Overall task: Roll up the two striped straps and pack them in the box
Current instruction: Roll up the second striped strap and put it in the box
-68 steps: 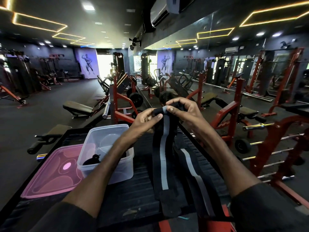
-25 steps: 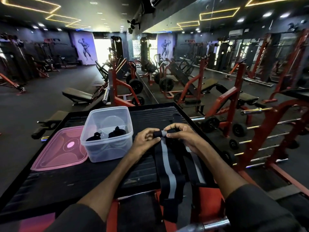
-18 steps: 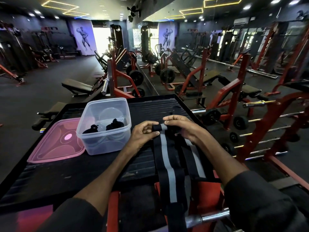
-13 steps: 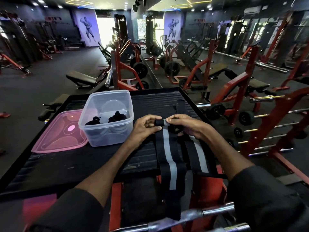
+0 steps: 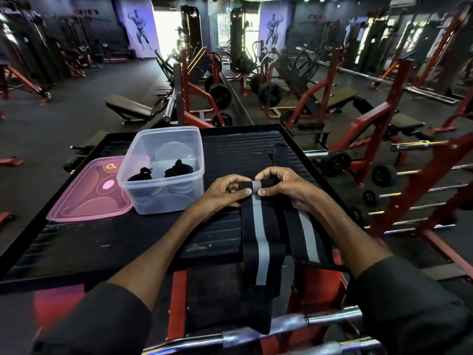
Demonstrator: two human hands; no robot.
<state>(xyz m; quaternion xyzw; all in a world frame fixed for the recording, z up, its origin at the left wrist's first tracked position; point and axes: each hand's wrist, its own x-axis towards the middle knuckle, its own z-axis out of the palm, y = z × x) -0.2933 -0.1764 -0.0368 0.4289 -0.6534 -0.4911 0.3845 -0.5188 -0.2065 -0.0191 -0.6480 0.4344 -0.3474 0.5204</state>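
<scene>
Closest to the person, the loose tail of the first strap (image 5: 259, 242) hangs off the near edge of the bench (image 5: 102, 242), grey stripe up, with the second strap (image 5: 305, 233) lying flat just beside it on the right, also running toward the person. So the long axis of both points straight from the body out to the hands, and the roll has to travel back along that line toward the near edge. Left hand (image 5: 225, 194) and right hand (image 5: 281, 187) sit at the far end of the first strap, one at each side, fingers curled and pinching the small rolled start between thumbs and fingertips. Looks like barely a couple of turns are in, most of it still flat. Further out on the left is the clear box (image 5: 166, 170), open, with two dark bundles already inside, nearer the left hand. The pink lid (image 5: 87, 196) lies touching its left side.
</scene>
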